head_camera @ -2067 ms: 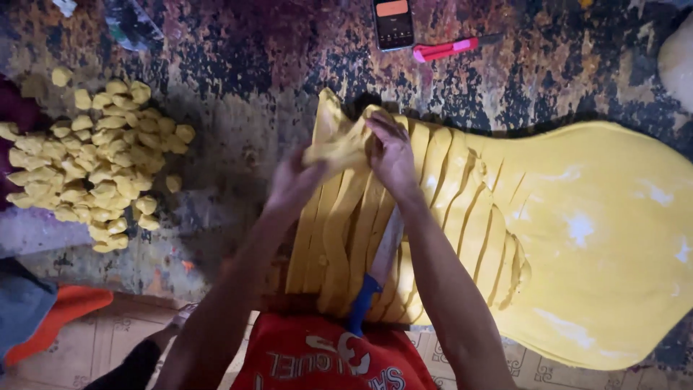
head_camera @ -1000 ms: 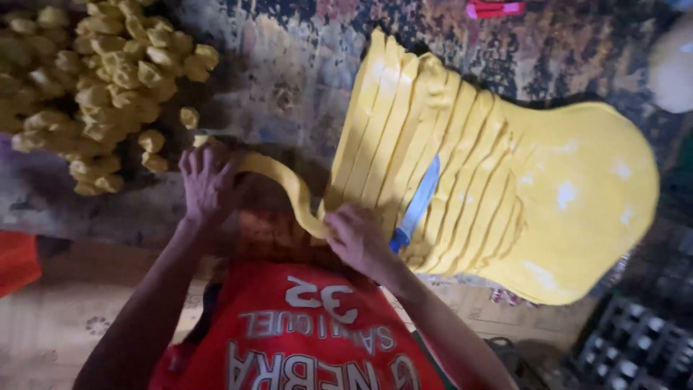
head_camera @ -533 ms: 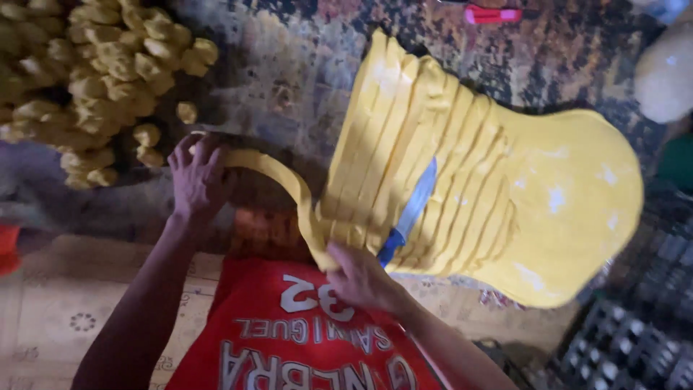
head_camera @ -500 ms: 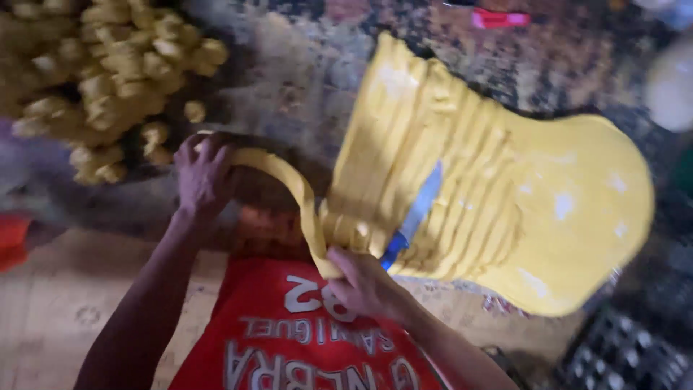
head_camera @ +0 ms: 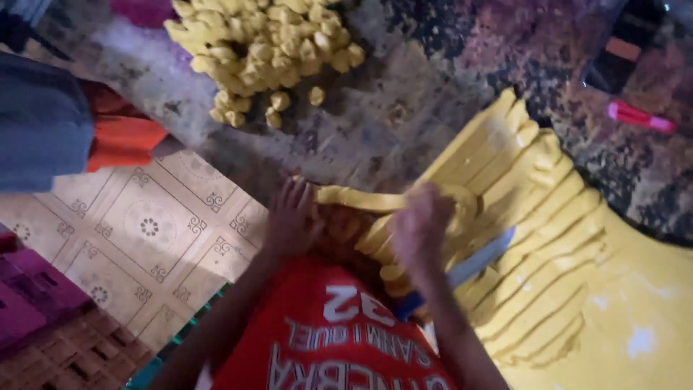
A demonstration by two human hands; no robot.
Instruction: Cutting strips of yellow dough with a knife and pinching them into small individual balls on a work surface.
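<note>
A big sheet of yellow dough (head_camera: 635,318), cut into long strips on its near side, lies on the dark mottled worktop (head_camera: 404,108). My left hand (head_camera: 290,217) grips one end of a loose yellow dough strip (head_camera: 357,198). My right hand (head_camera: 422,227) closes on the other end of that strip, over the cut strips. A knife with a blue handle (head_camera: 462,271) rests on the strips just right of my right hand. A heap of small yellow dough pieces (head_camera: 263,47) sits at the far left of the worktop.
A pink marker (head_camera: 639,117) and a dark phone (head_camera: 621,54) lie at the far right of the worktop. Orange and grey cloth (head_camera: 65,130) is at the left. Patterned floor tiles (head_camera: 144,231) show below left. My red shirt (head_camera: 339,339) fills the bottom middle.
The view has swung and blurred. My right hand has lifted from the sheet's near edge up to the strip, and the strip between my hands now runs straighter.
</note>
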